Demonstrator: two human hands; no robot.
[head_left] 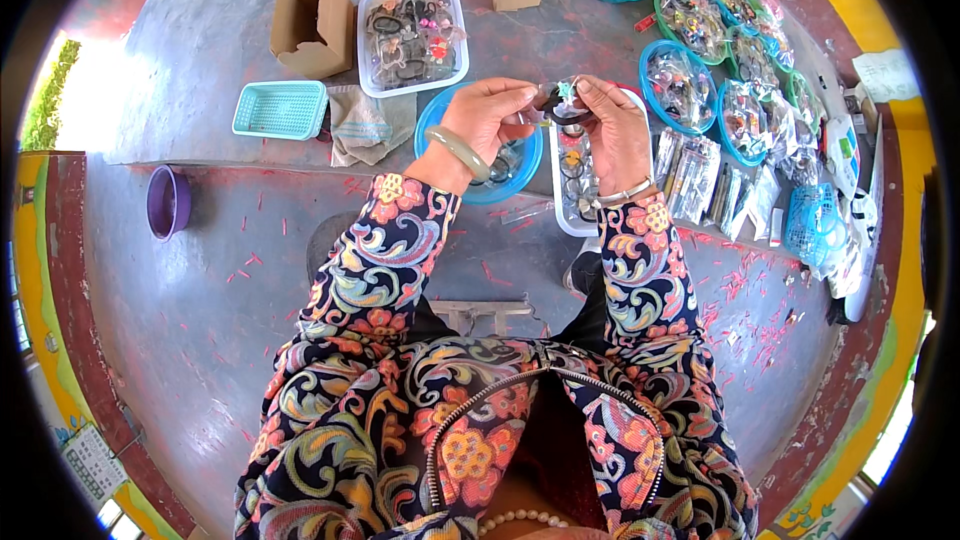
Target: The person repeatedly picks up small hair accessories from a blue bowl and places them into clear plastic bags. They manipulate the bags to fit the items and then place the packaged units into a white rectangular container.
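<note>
The person holds both hands in front of the body, above a blue basin (533, 160) and a white tray (648, 140). The grip of the left hand (482, 128) is pinched on a clear plastic piece (525, 117), between the thumb and the fingers. The grip of the right hand (612, 130) grasps a dark band (570, 119) with a pale green ornament (566, 92); this band is between the two hands, near the fingertips of the left one. I cannot tell if the band is inside the plastic or only beside it. Below the left hand is the blue basin, and below the right hand is the white tray, in which dark rings lie. To the left of the basin, a grey cloth (370, 127) lies beside a turquoise basket (281, 110). Behind the cloth stand a white tub (464, 65) full of small packed items and a brown cardboard box (318, 35). On the right, flat clear packets (692, 172) lie near round baskets (651, 110) filled with bagged pieces.
</note>
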